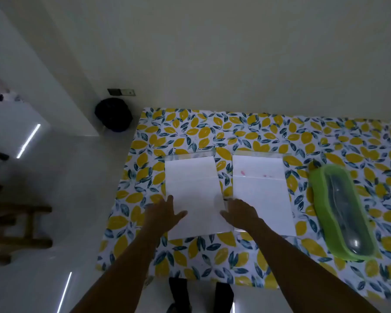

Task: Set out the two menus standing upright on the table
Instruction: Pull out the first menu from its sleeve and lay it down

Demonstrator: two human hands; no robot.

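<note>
Two white menus lie flat side by side on the lemon-print tablecloth (190,132). The left menu (194,188) has a fold line across it. The right menu (261,188) shows faint pink marks near its top. My left hand (163,213) rests with spread fingers on the left menu's near left edge. My right hand (242,213) sits with fingers apart over the gap between the two menus, touching the left menu's right edge. Neither hand holds anything.
A green oblong container (321,199) with a clear lid lies to the right of the menus. The wall runs behind the table. A dark bag (113,115) sits on the floor at the left corner, and wooden furniture (20,233) stands at far left.
</note>
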